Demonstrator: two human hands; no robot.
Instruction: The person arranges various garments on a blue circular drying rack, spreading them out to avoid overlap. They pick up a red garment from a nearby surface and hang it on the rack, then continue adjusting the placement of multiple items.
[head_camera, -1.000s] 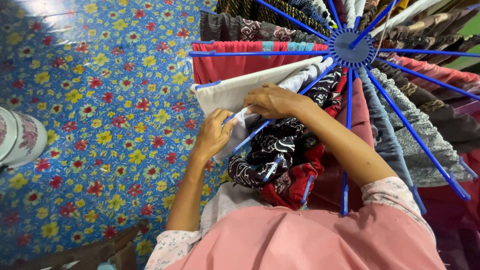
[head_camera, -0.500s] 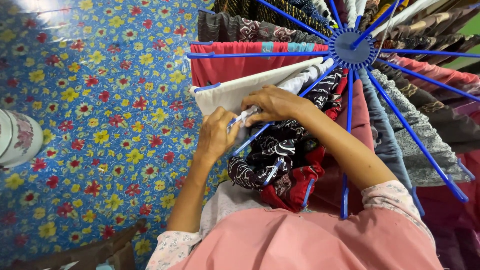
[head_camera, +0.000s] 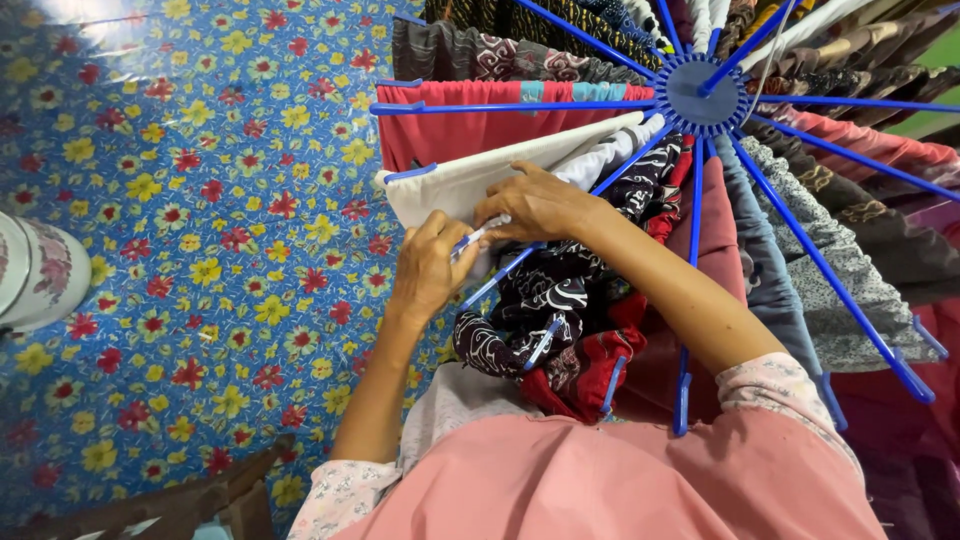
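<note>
- Two hands: left hand (head_camera: 428, 268) grip closed on a blue rack arm (head_camera: 497, 275); right hand (head_camera: 537, 205) pinches the white cloth (head_camera: 462, 186) against it.
- One blue radial drying rack (head_camera: 706, 95); many garments, count unclear.
- Fingertips partly hidden by cloth.
- One white vessel (head_camera: 38, 272), cut off at left.

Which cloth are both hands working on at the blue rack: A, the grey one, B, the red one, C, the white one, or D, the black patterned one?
C: the left hand and right hand pinch the white cloth against a blue rod, with the black patterned cloth lying beside them, below the rod.
</note>
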